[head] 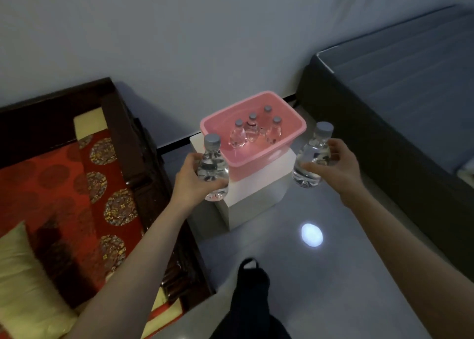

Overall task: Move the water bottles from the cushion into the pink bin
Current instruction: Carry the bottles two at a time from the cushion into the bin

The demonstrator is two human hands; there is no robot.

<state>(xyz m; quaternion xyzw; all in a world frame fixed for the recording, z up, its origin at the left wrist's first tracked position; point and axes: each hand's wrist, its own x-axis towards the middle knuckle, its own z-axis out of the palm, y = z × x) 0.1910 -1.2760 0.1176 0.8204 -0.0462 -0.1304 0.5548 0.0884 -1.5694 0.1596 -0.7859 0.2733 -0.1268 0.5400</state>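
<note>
Grip curled round bottle waist each side: left grip [191, 177] holds left bottle [213, 167], right grip [338, 164] holds right bottle [311, 156], both upright, near pink bin [256, 170]; four bottles [237, 136] inside. Full, smooth plastic: likely weighty, slippery, squeezable; mid-body hold suits.

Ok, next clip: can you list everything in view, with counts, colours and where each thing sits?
pink bin: one, pink, on the white stand.
bottles in the bin: four, clear with grey caps, upright.
left bottle: one, clear, held left of the bin.
right bottle: one, clear, held right of the bin.
white stand: one, white, on the floor.
cushion: one, red with gold roundels, on the sofa.
sofa frame: one, dark wood, left.
pillow: one, cream, lower left.
bed: one, dark grey, right.
floor: grey, glossy.
left hand: grips the left bottle.
right hand: grips the right bottle.
</note>
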